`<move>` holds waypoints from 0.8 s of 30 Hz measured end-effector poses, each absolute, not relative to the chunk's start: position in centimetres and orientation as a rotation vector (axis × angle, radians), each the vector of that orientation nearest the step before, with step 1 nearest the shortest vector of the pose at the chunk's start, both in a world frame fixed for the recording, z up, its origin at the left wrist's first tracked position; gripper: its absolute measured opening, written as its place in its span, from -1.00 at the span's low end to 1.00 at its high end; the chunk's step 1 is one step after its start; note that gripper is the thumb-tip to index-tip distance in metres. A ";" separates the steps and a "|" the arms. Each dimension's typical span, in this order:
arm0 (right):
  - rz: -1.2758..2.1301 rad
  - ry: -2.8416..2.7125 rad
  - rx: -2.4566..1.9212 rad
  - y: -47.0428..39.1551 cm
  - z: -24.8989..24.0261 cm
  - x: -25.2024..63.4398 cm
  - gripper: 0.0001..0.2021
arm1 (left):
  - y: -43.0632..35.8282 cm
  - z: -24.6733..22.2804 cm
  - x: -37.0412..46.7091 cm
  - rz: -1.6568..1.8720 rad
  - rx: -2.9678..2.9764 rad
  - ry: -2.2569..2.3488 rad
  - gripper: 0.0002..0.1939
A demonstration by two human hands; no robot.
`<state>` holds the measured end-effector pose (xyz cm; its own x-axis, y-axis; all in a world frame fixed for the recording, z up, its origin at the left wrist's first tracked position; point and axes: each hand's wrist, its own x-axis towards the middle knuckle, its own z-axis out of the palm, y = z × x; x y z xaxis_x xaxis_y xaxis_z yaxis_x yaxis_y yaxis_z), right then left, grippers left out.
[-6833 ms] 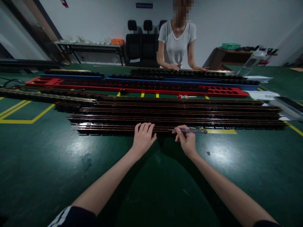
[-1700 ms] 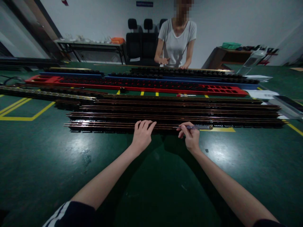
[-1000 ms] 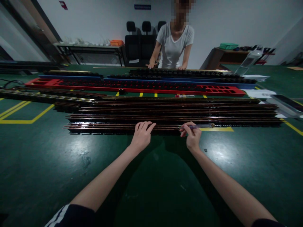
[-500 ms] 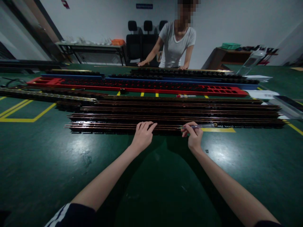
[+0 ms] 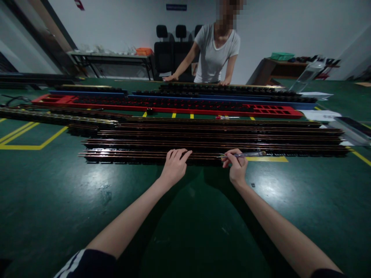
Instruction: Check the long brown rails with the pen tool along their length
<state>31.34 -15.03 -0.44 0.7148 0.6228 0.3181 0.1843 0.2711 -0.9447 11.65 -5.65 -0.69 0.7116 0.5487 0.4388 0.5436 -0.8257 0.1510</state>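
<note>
My left hand [image 5: 174, 166] rests on the nearest of several long black strips [image 5: 130, 156] with copper-coloured rods along them. Its fingers are stretched out over the strip's top, and it grips nothing. To the right, my right hand [image 5: 237, 166] is closed round a slim screwdriver [image 5: 252, 154] with a clear handle. The tool lies almost level, its handle end pointing right and its thin tip pointing left at the same front strip. What the tip touches is too small to make out. The strips lie side by side across the green surface.
Beyond the strips lie a red-and-clear tool [image 5: 226, 117], a long red frame [image 5: 290, 112] and blue rails [image 5: 261, 102]. A co-worker [image 5: 216, 52] stands across the table. At right are a clear bottle [image 5: 308, 73] and a dark flat device [image 5: 353, 129]. A small dark piece [image 5: 253, 185] lies near my right wrist.
The co-worker's outstretched hand has shifted slightly to the left. My two hands and the screwdriver stay practically where they were.
</note>
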 end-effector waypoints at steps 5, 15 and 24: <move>0.335 -0.766 -1.289 -15.0 -0.5 31.4 -0.91 | -5.7 -0.7 11.6 0.744 2.904 0.923 -0.55; 0.340 -0.752 -1.276 -14.9 -0.4 31.3 -0.91 | -5.6 -0.8 11.7 0.754 2.919 0.916 -0.56; 0.328 -0.784 -1.312 -15.0 -0.4 31.2 -0.90 | -5.6 -0.7 11.6 0.745 2.898 0.916 -0.56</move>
